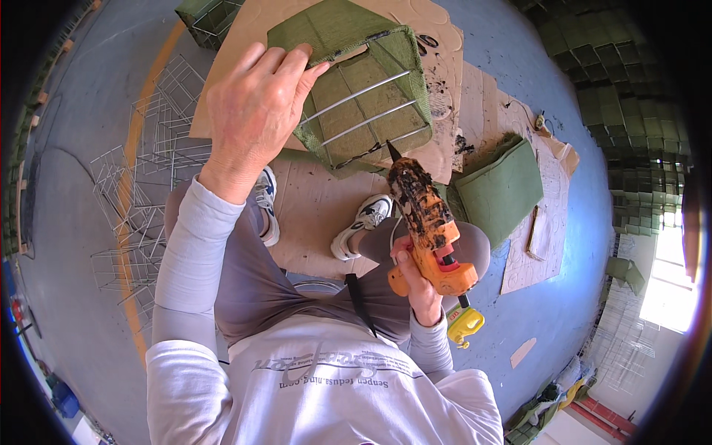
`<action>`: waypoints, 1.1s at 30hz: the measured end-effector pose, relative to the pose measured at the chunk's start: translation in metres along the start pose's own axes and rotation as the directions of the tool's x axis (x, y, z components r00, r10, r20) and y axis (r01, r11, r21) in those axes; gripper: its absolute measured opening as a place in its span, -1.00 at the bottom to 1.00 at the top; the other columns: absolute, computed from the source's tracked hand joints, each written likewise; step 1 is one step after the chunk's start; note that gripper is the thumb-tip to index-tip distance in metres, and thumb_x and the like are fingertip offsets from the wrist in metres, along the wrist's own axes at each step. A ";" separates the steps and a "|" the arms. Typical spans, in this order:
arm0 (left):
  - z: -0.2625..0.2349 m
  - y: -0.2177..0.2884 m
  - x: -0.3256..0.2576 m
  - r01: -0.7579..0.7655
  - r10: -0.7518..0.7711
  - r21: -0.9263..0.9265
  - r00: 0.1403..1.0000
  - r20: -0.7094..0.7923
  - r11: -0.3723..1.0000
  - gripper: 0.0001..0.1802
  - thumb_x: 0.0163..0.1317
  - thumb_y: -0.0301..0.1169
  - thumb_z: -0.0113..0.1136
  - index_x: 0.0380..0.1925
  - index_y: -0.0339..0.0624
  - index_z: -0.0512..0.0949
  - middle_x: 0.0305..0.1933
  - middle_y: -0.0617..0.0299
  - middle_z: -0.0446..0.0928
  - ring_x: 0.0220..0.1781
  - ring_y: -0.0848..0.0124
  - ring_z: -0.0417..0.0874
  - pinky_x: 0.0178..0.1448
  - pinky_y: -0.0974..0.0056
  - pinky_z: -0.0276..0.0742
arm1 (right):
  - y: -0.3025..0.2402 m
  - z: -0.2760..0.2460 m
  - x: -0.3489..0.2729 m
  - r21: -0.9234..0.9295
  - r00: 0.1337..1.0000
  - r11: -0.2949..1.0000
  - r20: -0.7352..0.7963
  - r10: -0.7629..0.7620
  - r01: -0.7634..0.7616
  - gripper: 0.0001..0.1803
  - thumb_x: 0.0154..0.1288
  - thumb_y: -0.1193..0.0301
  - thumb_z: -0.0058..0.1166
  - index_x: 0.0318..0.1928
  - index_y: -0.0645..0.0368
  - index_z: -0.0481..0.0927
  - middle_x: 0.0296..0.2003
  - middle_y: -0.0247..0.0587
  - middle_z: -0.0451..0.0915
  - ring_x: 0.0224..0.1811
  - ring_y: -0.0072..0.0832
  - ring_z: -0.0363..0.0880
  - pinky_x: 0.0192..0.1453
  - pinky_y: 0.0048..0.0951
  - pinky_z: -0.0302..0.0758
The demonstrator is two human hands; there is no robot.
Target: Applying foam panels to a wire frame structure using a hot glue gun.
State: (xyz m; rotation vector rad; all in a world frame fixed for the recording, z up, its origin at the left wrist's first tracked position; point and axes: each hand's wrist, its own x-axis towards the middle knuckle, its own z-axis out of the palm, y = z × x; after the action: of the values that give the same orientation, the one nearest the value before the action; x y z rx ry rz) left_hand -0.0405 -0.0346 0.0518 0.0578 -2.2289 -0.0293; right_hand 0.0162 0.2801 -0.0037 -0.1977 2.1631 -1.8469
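Note:
My left hand (251, 107) pinches the rim of a green fabric-covered wire basket (331, 31), thumb and fingers closed on the cloth edge. The basket's open side faces up toward me, with bare metal wires across it and dark glue along parts of the rim. In my right hand (421, 293) is an orange glue gun (417, 199), its front half caked with blackened glue. The gun's dark nozzle points up at the basket's lower edge, close to a dark smear on the rim. From this view I cannot tell whether the nozzle touches it.
Bare wire frames (152, 141) are heaped on the floor at left. Cardboard sheets (297, 196) lie under the basket and around my shoes. At right are a folded green piece (500, 189) and a yellow object (466, 325). Green pieces (623, 111) are stacked along the far right.

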 end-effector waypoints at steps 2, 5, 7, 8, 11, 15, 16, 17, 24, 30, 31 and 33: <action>0.000 0.000 0.000 0.003 -0.003 0.001 1.000 0.006 1.000 -0.73 0.28 -0.14 0.31 -0.31 -0.11 0.66 -0.54 0.39 0.51 -0.42 0.48 0.52 -0.53 0.36 0.45 | 0.003 0.000 -0.002 0.028 1.000 1.000 0.012 -0.005 0.004 -0.87 0.23 0.55 0.28 -0.22 0.18 0.62 -0.34 -0.43 0.63 -0.27 -0.63 0.57 -0.12 -0.54 0.49; 0.001 -0.001 0.000 -0.007 0.007 0.005 1.000 0.009 1.000 -0.73 0.29 -0.14 0.30 -0.30 -0.11 0.66 -0.54 0.39 0.51 -0.42 0.47 0.52 -0.53 0.36 0.45 | 0.002 0.000 -0.003 0.039 1.000 0.999 0.017 0.005 -0.006 -0.87 0.24 0.56 0.27 -0.21 0.20 0.62 -0.33 -0.42 0.63 -0.26 -0.63 0.56 -0.11 -0.54 0.49; 0.000 -0.001 0.000 -0.004 0.004 0.002 1.000 0.015 1.000 -0.73 0.29 -0.14 0.29 -0.29 -0.11 0.66 -0.53 0.38 0.51 -0.41 0.47 0.53 -0.53 0.35 0.45 | 0.001 0.000 -0.002 0.025 1.000 1.000 0.010 0.019 -0.019 -0.86 0.24 0.56 0.27 -0.20 0.20 0.61 -0.32 -0.42 0.62 -0.26 -0.62 0.56 -0.10 -0.54 0.49; 0.000 -0.001 0.000 -0.004 0.004 0.003 1.000 0.015 1.000 -0.73 0.29 -0.14 0.29 -0.29 -0.11 0.66 -0.53 0.38 0.51 -0.41 0.47 0.53 -0.53 0.35 0.45 | 0.001 -0.001 -0.001 0.044 1.000 0.999 0.002 0.012 -0.012 -0.86 0.26 0.55 0.26 -0.18 0.21 0.60 -0.31 -0.41 0.62 -0.24 -0.62 0.55 -0.09 -0.53 0.49; -0.001 -0.001 0.000 0.000 0.000 0.005 1.000 0.015 1.000 -0.73 0.30 -0.14 0.29 -0.29 -0.11 0.66 -0.53 0.38 0.51 -0.41 0.46 0.53 -0.53 0.35 0.46 | -0.002 0.000 0.000 0.093 1.000 0.996 -0.014 0.005 -0.004 -0.85 0.28 0.55 0.25 -0.16 0.22 0.59 -0.29 -0.39 0.60 -0.22 -0.62 0.54 -0.06 -0.52 0.49; 0.000 0.000 0.000 -0.008 0.008 0.003 1.000 0.018 1.000 -0.73 0.30 -0.14 0.28 -0.29 -0.11 0.66 -0.53 0.38 0.52 -0.40 0.46 0.54 -0.52 0.35 0.46 | -0.005 0.002 0.002 0.145 0.999 0.989 -0.051 0.001 0.006 -0.84 0.27 0.56 0.26 -0.16 0.22 0.59 -0.29 -0.39 0.60 -0.22 -0.62 0.54 -0.05 -0.53 0.48; 0.001 0.000 0.000 -0.009 0.009 0.001 1.000 0.017 1.000 -0.73 0.30 -0.14 0.28 -0.29 -0.11 0.66 -0.52 0.38 0.53 -0.40 0.47 0.54 -0.52 0.35 0.46 | -0.004 0.001 0.002 0.145 0.999 0.989 -0.052 0.002 0.006 -0.84 0.27 0.56 0.26 -0.16 0.22 0.59 -0.29 -0.39 0.60 -0.22 -0.62 0.54 -0.05 -0.53 0.48; 0.001 0.000 0.001 -0.009 0.009 0.000 1.000 0.016 1.000 -0.73 0.30 -0.14 0.28 -0.29 -0.11 0.66 -0.52 0.38 0.53 -0.40 0.47 0.54 -0.52 0.35 0.46 | -0.001 0.001 0.002 0.126 0.999 0.992 -0.034 -0.014 0.018 -0.84 0.26 0.56 0.26 -0.16 0.22 0.59 -0.29 -0.39 0.61 -0.22 -0.62 0.54 -0.05 -0.53 0.48; -0.001 0.000 0.001 -0.008 0.008 0.001 1.000 0.011 1.000 -0.73 0.29 -0.14 0.29 -0.29 -0.11 0.67 -0.52 0.38 0.53 -0.40 0.47 0.54 -0.52 0.35 0.47 | 0.003 -0.002 0.000 0.081 1.000 0.997 -0.011 -0.015 0.015 -0.82 0.26 0.57 0.26 -0.14 0.21 0.59 -0.28 -0.39 0.62 -0.22 -0.61 0.55 -0.05 -0.52 0.49; 0.000 0.000 0.002 -0.012 0.012 -0.003 1.000 0.017 1.000 -0.74 0.28 -0.14 0.30 -0.29 -0.10 0.66 -0.52 0.39 0.53 -0.40 0.47 0.54 -0.52 0.35 0.47 | -0.003 -0.005 0.002 0.107 0.998 0.993 -0.030 -0.048 0.051 -0.81 0.31 0.54 0.23 -0.09 0.22 0.56 -0.23 -0.37 0.58 -0.17 -0.59 0.52 -0.01 -0.51 0.47; 0.000 0.001 0.003 -0.017 0.017 0.000 1.000 0.019 1.000 -0.74 0.28 -0.14 0.30 -0.29 -0.10 0.66 -0.53 0.39 0.52 -0.41 0.48 0.53 -0.53 0.35 0.47 | -0.002 -0.006 0.003 0.104 0.998 0.993 -0.030 -0.048 0.051 -0.81 0.31 0.54 0.23 -0.09 0.22 0.56 -0.23 -0.37 0.58 -0.17 -0.59 0.52 -0.01 -0.51 0.47; 0.003 0.001 0.007 -0.036 0.036 -0.005 0.999 0.013 0.999 -0.75 0.28 -0.14 0.30 -0.29 -0.08 0.66 -0.54 0.39 0.51 -0.41 0.48 0.54 -0.53 0.35 0.47 | 0.001 -0.008 0.005 0.089 0.999 0.995 -0.004 -0.032 0.032 -0.80 0.31 0.55 0.23 -0.08 0.22 0.55 -0.23 -0.38 0.57 -0.16 -0.59 0.51 -0.01 -0.51 0.47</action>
State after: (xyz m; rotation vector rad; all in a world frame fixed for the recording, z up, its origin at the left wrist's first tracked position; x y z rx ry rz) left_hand -0.0468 -0.0343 0.0553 0.0154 -2.2421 -0.0150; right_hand 0.0091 0.2863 -0.0042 -0.2126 2.0851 -1.9576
